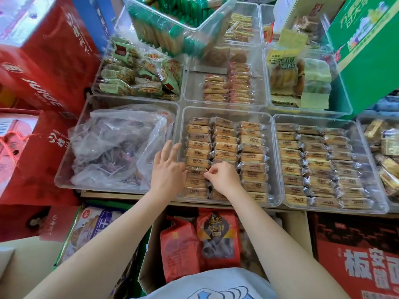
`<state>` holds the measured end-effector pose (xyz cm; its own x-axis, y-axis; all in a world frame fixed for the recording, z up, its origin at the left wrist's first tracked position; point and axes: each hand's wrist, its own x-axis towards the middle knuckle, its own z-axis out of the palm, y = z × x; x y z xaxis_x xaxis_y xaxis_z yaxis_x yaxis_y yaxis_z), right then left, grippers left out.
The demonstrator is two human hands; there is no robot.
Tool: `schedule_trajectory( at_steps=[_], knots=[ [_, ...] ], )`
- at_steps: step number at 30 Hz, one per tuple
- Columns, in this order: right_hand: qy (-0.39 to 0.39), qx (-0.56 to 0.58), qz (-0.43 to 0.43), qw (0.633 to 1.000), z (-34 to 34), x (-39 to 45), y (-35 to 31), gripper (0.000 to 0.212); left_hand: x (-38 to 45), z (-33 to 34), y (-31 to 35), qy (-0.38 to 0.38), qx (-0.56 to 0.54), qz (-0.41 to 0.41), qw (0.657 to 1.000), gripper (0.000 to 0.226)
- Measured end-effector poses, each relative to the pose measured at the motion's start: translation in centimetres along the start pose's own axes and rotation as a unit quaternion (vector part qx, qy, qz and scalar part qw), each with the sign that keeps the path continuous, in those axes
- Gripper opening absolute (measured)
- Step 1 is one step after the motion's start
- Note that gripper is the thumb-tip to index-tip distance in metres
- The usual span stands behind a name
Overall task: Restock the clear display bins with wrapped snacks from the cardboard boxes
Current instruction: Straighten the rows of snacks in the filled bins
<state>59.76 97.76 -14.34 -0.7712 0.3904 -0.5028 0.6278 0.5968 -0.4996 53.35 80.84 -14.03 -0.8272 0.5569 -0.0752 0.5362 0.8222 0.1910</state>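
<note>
A clear display bin (275,160) in the front middle holds three neat rows of wrapped tan snacks (251,147). My right hand (223,176) is inside it over the left and middle rows, fingers curled, pinching a snack wrapper (197,171). My left hand (168,167) rests with spread, straight fingers on the bin's left wall. Below the shelf an open cardboard box (149,257) holds red snack bags (218,236).
A bin with a crumpled plastic bag (116,145) sits to the left, another full bin of wrapped snacks (315,167) to the right. More bins fill the rows behind. Red cartons (43,67) stand at left, a green carton (367,46) at right.
</note>
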Motion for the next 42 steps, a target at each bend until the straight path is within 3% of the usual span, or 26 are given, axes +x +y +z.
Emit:
schedule_trajectory(
  at_steps=[9,13,15,17,20,22,25,28,36,42],
  knots=[
    [0.03,-0.166,-0.009,0.986,0.9,0.5,-1.3,0.03,1.3,-0.5,1.2,-0.088,0.091,-0.026,0.992,0.018],
    [0.052,-0.082,-0.052,0.994,0.7,-1.0,-0.5,0.022,1.1,-0.5,0.7,-0.066,0.043,-0.026,0.997,0.013],
    [0.078,-0.029,-0.068,0.994,0.3,-2.2,0.2,0.019,0.3,-0.2,-0.1,-0.031,-0.01,-0.003,0.999,0.023],
    [0.056,-0.046,-0.063,0.995,-0.1,-3.3,0.8,0.022,-0.8,-0.2,-0.7,-0.013,-0.052,0.032,0.998,0.02],
    [-0.022,-0.077,-0.054,0.995,-0.3,-4.2,0.9,0.027,-1.9,-0.4,-1.2,-0.046,-0.07,0.015,0.996,0.005],
    [-0.039,-0.085,-0.036,0.995,-0.1,-4.3,0.4,0.036,-2.2,-0.4,-1.5,-0.046,-0.074,0.001,0.996,0.008],
    [-0.045,-0.189,-0.002,0.981,0.0,-4.1,-1.0,0.05,-2.8,-0.2,-1.6,-0.047,-0.091,0.003,0.995,0.012],
    [-0.049,-0.257,0.017,0.965,0.4,-3.7,-1.9,0.038,-3.7,0.1,-1.8,-0.035,-0.11,0.012,0.993,0.014],
    [-0.114,-0.01,-0.007,0.993,-0.4,-3.3,1.0,0.016,-4.7,-0.6,-1.8,-0.053,-0.145,-0.024,0.988,0.02],
    [-0.108,-0.054,-0.007,0.993,-0.2,-2.9,0.2,0.018,-4.4,-1.4,-1.3,-0.062,-0.131,-0.032,0.989,0.015]
  ],
)
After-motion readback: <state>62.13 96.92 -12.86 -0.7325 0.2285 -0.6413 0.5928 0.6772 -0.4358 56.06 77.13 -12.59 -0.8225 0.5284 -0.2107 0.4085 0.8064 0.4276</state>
